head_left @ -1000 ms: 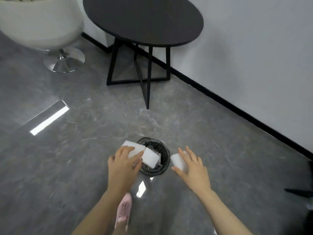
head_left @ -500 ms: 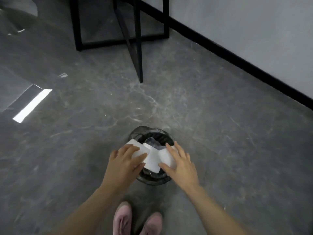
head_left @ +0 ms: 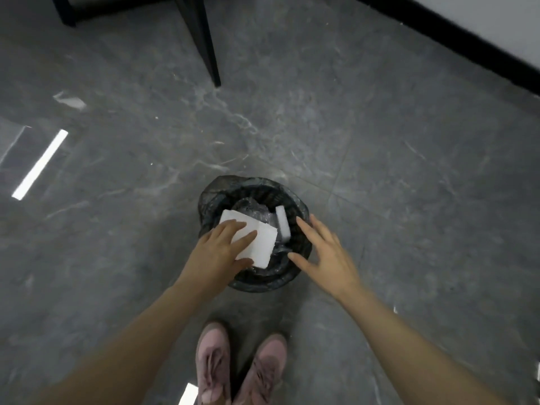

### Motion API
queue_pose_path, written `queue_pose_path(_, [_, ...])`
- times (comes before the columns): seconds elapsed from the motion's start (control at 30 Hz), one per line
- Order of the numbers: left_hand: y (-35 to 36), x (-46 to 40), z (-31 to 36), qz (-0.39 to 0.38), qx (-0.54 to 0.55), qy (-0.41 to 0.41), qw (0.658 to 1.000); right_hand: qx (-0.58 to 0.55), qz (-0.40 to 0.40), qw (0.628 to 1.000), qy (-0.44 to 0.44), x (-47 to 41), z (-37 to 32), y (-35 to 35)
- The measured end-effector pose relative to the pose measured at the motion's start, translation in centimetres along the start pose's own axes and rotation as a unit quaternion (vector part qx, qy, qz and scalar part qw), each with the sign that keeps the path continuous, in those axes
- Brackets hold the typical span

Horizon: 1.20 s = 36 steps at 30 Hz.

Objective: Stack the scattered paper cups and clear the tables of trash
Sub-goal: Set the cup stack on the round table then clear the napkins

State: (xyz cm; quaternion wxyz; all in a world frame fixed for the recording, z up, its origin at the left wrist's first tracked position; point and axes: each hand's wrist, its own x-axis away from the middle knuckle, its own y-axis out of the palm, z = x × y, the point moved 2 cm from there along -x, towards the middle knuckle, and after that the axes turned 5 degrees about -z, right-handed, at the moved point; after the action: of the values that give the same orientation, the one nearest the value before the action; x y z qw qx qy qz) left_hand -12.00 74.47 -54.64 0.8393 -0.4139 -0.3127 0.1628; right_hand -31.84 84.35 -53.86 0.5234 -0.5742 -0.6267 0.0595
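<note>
left hand grips a stack of white paper cups over the near-left rim of the bin, fingers laid across the top and thumb curled under the near edge. right hand is spread with straight fingers and holds nothing, hovering over the right rim of the bin; half a second ago it held a white cup, and that single cup now lies inside the bin, against the right side of the liner, apart from the stack.

grey marbled floor fills most of the view, with more of it showing near the feet than before, since the camera has tipped further down. black skirting runs along the top right corner under the wall. black table legs stand at the top, cut off higher than in the earlier frame. round black trash bin with a dark bag liner sits on the floor in the middle. two pink shoes point toward the bin from the bottom edge.
</note>
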Motion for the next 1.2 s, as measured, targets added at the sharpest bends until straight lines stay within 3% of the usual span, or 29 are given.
queue_pose_path(0.23, [-8.3,0.1,6.1,-0.005,-0.053,-0.021,0.998,0.048,-0.022,0.998,0.017,5.1,-3.3,-8.7])
queue_pose_path(0.57, [-26.0,4.2,21.6,0.001,-0.116,0.012,0.993,0.109,-0.053,0.990,0.070,20.4,-9.2,-25.4])
queue_pose_path(0.87, [-36.5,11.0,36.3,0.022,-0.158,0.157,0.975,0.065,0.088,0.972,0.206,39.9,-11.1,-35.8])
queue_pose_path(1.03, [-38.0,16.0,44.2,0.003,-0.189,0.267,0.945,0.001,0.146,0.942,0.301,52.0,-12.0,-35.2])
queue_pose_path(1.2, [-36.0,21.8,52.8,-0.031,-0.202,0.408,0.890,-0.076,0.221,0.883,0.408,63.9,-12.4,-31.2])
